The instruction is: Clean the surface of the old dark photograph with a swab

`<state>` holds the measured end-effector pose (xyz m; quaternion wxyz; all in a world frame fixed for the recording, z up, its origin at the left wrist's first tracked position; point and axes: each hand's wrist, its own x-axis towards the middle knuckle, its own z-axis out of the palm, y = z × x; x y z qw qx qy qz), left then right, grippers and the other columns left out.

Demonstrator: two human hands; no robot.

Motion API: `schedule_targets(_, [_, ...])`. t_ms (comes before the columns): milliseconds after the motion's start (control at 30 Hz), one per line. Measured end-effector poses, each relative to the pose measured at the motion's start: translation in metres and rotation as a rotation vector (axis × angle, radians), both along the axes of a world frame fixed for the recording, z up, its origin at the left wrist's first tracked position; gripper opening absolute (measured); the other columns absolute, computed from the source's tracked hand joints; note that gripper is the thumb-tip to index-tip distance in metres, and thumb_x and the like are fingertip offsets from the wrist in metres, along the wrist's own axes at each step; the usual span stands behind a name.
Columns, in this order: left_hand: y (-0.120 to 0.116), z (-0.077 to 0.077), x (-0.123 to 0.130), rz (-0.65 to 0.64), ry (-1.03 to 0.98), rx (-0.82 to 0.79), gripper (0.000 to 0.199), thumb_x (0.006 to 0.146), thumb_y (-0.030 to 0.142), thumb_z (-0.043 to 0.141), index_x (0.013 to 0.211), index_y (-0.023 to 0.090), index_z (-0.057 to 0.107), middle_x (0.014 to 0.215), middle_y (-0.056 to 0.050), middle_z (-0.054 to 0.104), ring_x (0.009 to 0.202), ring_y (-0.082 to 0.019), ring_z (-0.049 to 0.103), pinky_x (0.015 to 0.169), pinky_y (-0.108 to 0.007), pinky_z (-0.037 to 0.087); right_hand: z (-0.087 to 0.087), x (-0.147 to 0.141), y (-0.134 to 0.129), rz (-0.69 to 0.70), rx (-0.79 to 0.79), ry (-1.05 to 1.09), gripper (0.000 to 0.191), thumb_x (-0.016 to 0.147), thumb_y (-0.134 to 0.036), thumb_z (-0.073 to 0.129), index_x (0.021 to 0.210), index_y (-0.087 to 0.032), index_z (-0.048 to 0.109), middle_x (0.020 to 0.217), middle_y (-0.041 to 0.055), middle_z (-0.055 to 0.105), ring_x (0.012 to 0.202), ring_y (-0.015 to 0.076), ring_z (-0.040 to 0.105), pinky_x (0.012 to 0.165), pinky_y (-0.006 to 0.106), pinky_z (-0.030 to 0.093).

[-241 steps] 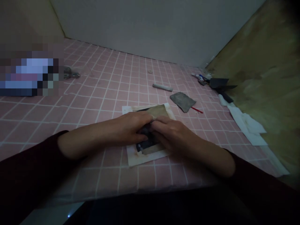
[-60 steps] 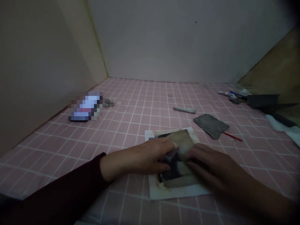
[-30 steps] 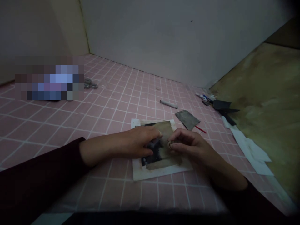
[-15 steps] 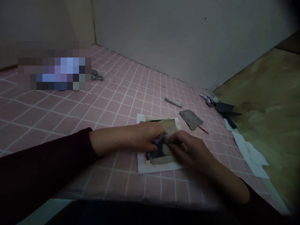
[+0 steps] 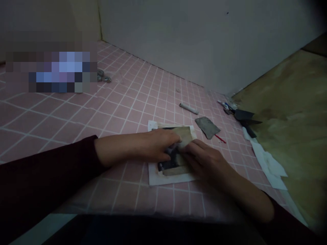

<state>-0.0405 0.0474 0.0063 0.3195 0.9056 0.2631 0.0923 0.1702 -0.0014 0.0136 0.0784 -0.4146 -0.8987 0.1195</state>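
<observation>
A dark and beige picture [image 5: 176, 162] lies on a white sheet [image 5: 154, 178], close to the table's front edge. My left hand [image 5: 158, 144] rests flat across the picture's upper left part, thumb and fingers apart. From the right, my right hand [image 5: 204, 154] bends over the picture with its fingertips pinched together on its surface. Whatever those fingertips hold is too small and dark to make out. Just beyond my right hand lies a ragged grey piece [image 5: 207, 127], like cloth or sandpaper, with a thin red stick [image 5: 220, 138] poking out from under it.
A pale tube [image 5: 188, 108] lies behind the grey piece. Dark-bladed tools [image 5: 245, 116] and crumpled white paper [image 5: 270, 163] line the right edge by a stained board [image 5: 286, 112]. Small metal rings [image 5: 102, 76] sit at the far left, beside a blurred-out patch, on the pink checked tablecloth [image 5: 122, 115].
The view has shifted slightly, so most things sit a little higher. My right fingertips have moved slightly up the picture, while my left hand stays in place on it.
</observation>
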Motion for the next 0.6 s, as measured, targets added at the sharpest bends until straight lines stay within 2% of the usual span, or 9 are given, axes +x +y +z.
schedule_targets(133, [0.000,0.001,0.000,0.018,0.002,-0.003,0.019,0.074,0.012,0.066,0.086,0.016,0.052,0.088,-0.001,0.056,0.080,-0.015,0.054,0.068,-0.025,0.039,-0.003,-0.005,0.001,0.058,-0.001,0.055,0.010,0.094,-0.013,0.043,0.093,-0.020,0.051,0.090,0.0061,0.057,0.078,0.0170,0.056,0.068,0.029,0.045])
schedule_targets(300, [0.000,0.004,0.002,0.003,0.060,-0.003,0.022,0.074,0.013,0.067,0.091,0.016,0.053,0.091,-0.001,0.056,0.081,-0.014,0.054,0.068,-0.024,0.039,-0.002,0.007,0.003,-0.014,0.057,-0.028,0.010,0.093,-0.012,0.045,0.088,-0.019,0.051,0.081,0.0035,0.054,0.069,0.0149,0.053,0.061,0.027,0.042])
schedule_targets(467, [0.000,0.003,0.001,0.031,0.051,-0.007,0.021,0.075,0.013,0.065,0.092,0.016,0.054,0.090,-0.001,0.057,0.080,-0.014,0.055,0.066,-0.024,0.039,-0.004,-0.005,0.002,0.087,0.062,0.063,0.013,0.092,-0.010,0.044,0.092,-0.018,0.054,0.090,0.0065,0.058,0.078,0.0169,0.057,0.068,0.028,0.047])
schedule_targets(600, [0.000,0.005,0.000,0.010,0.057,-0.012,0.021,0.075,0.013,0.066,0.091,0.016,0.053,0.091,-0.001,0.057,0.081,-0.014,0.055,0.068,-0.024,0.039,-0.004,0.002,0.001,0.032,0.086,0.017,0.013,0.092,-0.010,0.045,0.092,-0.017,0.056,0.087,0.0061,0.057,0.073,0.0163,0.057,0.063,0.027,0.046])
